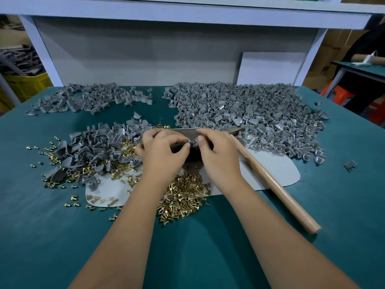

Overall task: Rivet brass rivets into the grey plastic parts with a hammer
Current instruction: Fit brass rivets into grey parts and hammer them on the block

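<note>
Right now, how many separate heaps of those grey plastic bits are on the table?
3. One heap far left, the biggest far right, and one at near left mixed with brass rivets. A few strays lie apart, and the hands may hide more.

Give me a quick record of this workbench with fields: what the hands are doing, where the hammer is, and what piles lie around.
left hand: left hand pinches a small grey part over the dark block
right hand: right hand pinches the same part
hammer: hammer lies on the mat, right of the hands, unheld
rivets: brass rivets heaped under the wrists
near-left pile: grey parts mixed with rivets
far-right pile: large heap, many showing brass
surface: green table
</note>
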The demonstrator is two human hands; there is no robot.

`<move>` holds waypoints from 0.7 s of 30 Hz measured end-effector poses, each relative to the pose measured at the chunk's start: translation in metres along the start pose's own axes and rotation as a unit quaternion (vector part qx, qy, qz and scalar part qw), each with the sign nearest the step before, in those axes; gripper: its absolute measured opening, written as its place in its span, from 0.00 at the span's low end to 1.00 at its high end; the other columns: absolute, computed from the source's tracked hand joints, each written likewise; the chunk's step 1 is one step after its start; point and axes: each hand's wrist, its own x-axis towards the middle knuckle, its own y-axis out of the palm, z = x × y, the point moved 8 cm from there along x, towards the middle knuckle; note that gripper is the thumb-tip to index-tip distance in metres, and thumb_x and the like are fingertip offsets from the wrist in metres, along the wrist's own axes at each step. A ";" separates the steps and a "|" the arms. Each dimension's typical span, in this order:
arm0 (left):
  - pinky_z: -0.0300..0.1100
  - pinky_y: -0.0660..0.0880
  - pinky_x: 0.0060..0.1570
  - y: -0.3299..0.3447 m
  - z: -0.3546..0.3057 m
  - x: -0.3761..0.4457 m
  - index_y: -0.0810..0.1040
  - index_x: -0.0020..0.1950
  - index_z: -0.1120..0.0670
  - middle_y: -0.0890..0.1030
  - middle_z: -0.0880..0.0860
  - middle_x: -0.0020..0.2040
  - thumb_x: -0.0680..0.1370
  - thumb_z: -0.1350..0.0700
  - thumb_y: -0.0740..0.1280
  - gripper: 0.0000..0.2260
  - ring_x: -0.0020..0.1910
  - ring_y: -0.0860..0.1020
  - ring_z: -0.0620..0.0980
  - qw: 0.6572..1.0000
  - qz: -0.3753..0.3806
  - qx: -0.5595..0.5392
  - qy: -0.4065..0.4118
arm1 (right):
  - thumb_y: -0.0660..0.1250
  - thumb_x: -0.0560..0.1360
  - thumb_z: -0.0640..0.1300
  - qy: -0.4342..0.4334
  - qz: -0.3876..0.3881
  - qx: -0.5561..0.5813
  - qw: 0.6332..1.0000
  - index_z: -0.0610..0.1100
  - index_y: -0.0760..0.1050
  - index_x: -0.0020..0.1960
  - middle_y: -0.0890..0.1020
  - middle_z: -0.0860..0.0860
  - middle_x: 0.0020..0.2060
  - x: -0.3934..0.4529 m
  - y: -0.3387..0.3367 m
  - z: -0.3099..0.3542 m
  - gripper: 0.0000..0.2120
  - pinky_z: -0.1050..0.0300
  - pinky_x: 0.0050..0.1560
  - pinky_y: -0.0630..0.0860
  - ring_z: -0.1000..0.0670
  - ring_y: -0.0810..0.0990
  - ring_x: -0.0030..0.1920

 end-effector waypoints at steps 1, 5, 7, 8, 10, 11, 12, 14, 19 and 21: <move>0.49 0.55 0.63 0.001 -0.001 0.000 0.84 0.46 0.43 0.77 0.36 0.48 0.75 0.50 0.71 0.03 0.64 0.62 0.45 1.000 0.003 0.003 0.004 | 0.62 0.78 0.46 0.013 -0.001 0.008 1.000 0.48 0.80 0.56 0.82 0.55 0.50 0.002 0.001 -0.002 0.10 0.53 0.55 0.68 0.53 0.71 0.53; 0.49 0.55 0.63 0.001 -0.002 0.000 0.84 0.46 0.43 0.76 0.35 0.47 0.75 0.50 0.71 0.03 0.64 0.62 0.45 1.000 0.003 0.013 0.007 | 0.64 0.77 0.49 0.030 -0.005 -0.054 0.998 0.47 0.80 0.46 0.79 0.53 0.44 0.011 0.011 -0.001 0.08 0.52 0.52 0.68 0.50 0.71 0.50; 0.51 0.55 0.63 0.001 -0.001 0.001 0.84 0.46 0.43 0.77 0.36 0.47 0.76 0.49 0.70 0.03 0.64 0.62 0.45 1.000 -0.002 0.015 0.008 | 0.66 0.76 0.49 0.013 -0.024 -0.086 0.996 0.47 0.79 0.44 0.78 0.52 0.42 0.011 0.011 0.002 0.07 0.52 0.50 0.67 0.48 0.70 0.49; 0.51 0.55 0.63 0.000 -0.002 0.000 0.84 0.45 0.43 0.77 0.36 0.47 0.76 0.49 0.70 0.03 0.64 0.63 0.45 1.000 -0.005 0.017 0.012 | 0.67 0.76 0.48 0.002 -0.032 -0.094 0.995 0.46 0.79 0.43 0.78 0.52 0.41 0.011 0.010 0.004 0.06 0.52 0.49 0.67 0.48 0.70 0.48; 0.51 0.55 0.63 0.000 -0.005 0.000 0.84 0.45 0.43 0.77 0.36 0.47 0.76 0.49 0.70 0.04 0.64 0.63 0.46 0.999 -0.009 0.028 0.023 | 0.68 0.75 0.46 -0.018 -0.036 -0.098 0.994 0.45 0.79 0.42 0.78 0.52 0.40 0.010 0.011 0.006 0.05 0.52 0.48 0.68 0.48 0.71 0.47; 0.52 0.55 0.64 0.000 -0.007 -0.001 0.84 0.44 0.43 0.77 0.37 0.48 0.76 0.49 0.70 0.04 0.64 0.63 0.47 0.999 -0.012 0.034 0.028 | 0.68 0.75 0.45 -0.023 -0.034 -0.097 0.994 0.44 0.79 0.42 0.78 0.51 0.40 0.010 0.011 0.007 0.05 0.52 0.49 0.68 0.48 0.72 0.47; 0.54 0.55 0.65 0.000 -0.007 -0.001 0.84 0.44 0.44 0.78 0.37 0.48 0.75 0.49 0.70 0.04 0.65 0.64 0.48 0.999 -0.011 0.036 0.032 | 0.68 0.75 0.44 -0.027 -0.032 -0.096 0.995 0.43 0.79 0.42 0.78 0.50 0.40 0.011 0.012 0.007 0.05 0.52 0.49 0.69 0.47 0.72 0.46; 0.59 0.57 0.67 0.001 -0.007 0.000 0.84 0.45 0.44 0.79 0.39 0.50 0.75 0.49 0.70 0.03 0.66 0.65 0.50 0.999 0.004 0.029 0.032 | 0.67 0.76 0.42 -0.032 -0.031 -0.097 0.994 0.41 0.79 0.42 0.78 0.48 0.41 0.010 0.014 0.008 0.06 0.52 0.50 0.69 0.47 0.73 0.47; 0.58 0.54 0.67 0.003 -0.003 0.001 0.82 0.43 0.43 0.77 0.38 0.50 0.76 0.50 0.70 0.03 0.68 0.63 0.48 0.999 0.010 0.032 0.011 | 0.64 0.77 0.40 -0.042 -0.041 -0.121 0.991 0.39 0.77 0.43 0.78 0.46 0.42 0.006 0.019 0.011 0.06 0.53 0.51 0.67 0.45 0.72 0.48; 0.55 0.53 0.65 0.002 -0.002 0.000 0.80 0.41 0.42 0.76 0.37 0.49 0.76 0.49 0.70 0.04 0.66 0.61 0.46 0.999 0.000 0.038 0.003 | 0.63 0.77 0.39 -0.041 -0.044 -0.126 0.990 0.39 0.76 0.44 0.78 0.45 0.43 0.005 0.020 0.012 0.06 0.53 0.51 0.67 0.45 0.72 0.49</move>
